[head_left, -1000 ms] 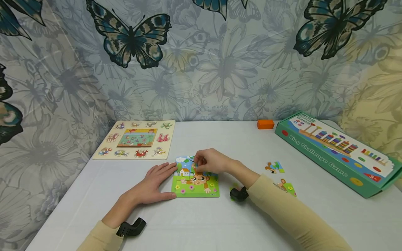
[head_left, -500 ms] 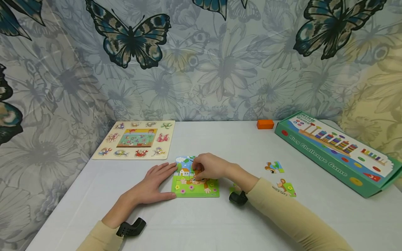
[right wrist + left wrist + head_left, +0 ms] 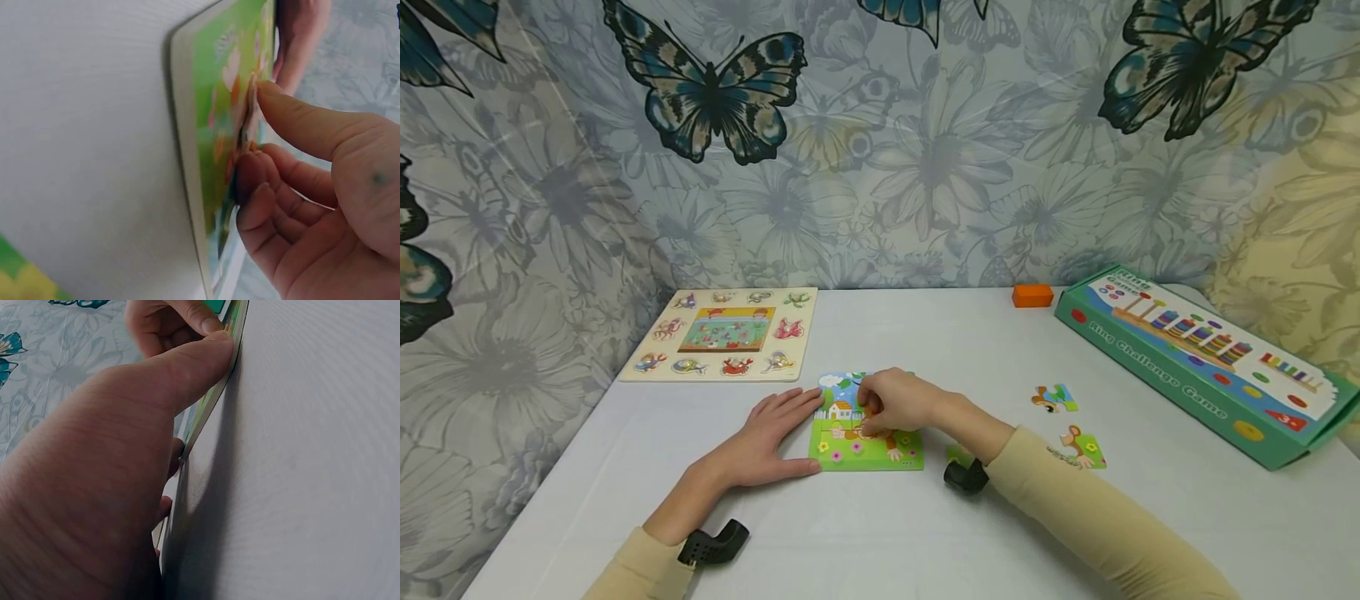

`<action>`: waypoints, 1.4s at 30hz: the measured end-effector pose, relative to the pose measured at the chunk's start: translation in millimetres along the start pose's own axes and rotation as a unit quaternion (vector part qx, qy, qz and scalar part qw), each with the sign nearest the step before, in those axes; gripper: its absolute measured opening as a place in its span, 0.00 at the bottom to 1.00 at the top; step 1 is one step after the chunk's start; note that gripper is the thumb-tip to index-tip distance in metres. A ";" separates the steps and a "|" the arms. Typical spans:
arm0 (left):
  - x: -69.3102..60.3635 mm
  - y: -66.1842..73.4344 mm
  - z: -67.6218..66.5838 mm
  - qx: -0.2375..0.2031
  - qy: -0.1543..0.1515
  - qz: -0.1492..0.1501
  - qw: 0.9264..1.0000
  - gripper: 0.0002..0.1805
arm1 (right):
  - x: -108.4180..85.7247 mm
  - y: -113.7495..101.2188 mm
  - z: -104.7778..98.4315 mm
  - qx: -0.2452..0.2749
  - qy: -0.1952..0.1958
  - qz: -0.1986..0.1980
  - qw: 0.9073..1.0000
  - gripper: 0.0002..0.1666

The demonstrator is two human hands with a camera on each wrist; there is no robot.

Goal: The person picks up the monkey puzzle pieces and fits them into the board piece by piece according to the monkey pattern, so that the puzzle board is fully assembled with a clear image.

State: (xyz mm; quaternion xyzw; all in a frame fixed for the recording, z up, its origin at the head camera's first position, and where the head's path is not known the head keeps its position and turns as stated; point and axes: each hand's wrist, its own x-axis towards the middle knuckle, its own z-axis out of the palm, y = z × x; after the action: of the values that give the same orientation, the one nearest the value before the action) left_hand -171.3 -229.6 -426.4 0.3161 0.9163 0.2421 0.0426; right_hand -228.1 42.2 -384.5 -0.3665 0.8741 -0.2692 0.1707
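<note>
Right grip [image 3: 904, 400] pinches puzzle piece [image 3: 251, 114] over board [image 3: 872, 457], seemingly part-filled; outstretched left grip [image 3: 765, 446] rests at nine-o'clock edge; three loose pieces [image 3: 1084, 447] remain toward three o'clock.

We see a square picture puzzle [image 3: 867, 461] lying flat on the surface, showing a house, sky and flowers on green grass, its left edge against the left fingers [image 3: 790, 406]. Between the right fingers [image 3: 257, 212] we find a thin piece [image 3: 251, 112], tilted over the picture; we cannot tell whether it is seated. Well right of those fingers lie a brown-and-blue piece [image 3: 1055, 398] and, nearer us, a green-and-brown piece [image 3: 1084, 447]; closer to them sits a partly hidden green piece [image 3: 957, 454].
</note>
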 end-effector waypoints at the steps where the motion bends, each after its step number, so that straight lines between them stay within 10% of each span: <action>1: 0.0 -0.1 0.2 0.000 0.000 0.000 1.000 0.49 | -0.5 -0.5 -0.2 -0.003 -0.002 0.002 1.000 0.17; 21: 0.4 -1.2 0.8 0.004 0.000 -0.002 1.000 0.49 | -2.5 -4.0 -0.2 -0.020 -0.001 0.002 1.000 0.18; 42: 0.5 -0.8 0.8 0.011 0.004 0.002 1.000 0.49 | -39.8 21.5 -40.0 0.095 0.013 -0.066 0.993 0.23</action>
State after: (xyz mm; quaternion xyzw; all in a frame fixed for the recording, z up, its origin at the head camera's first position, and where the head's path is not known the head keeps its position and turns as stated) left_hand -172.0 -229.5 -427.4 0.3173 0.9185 0.2333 0.0353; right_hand -232.9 97.7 -361.4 -0.4018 0.8207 -0.3663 0.1755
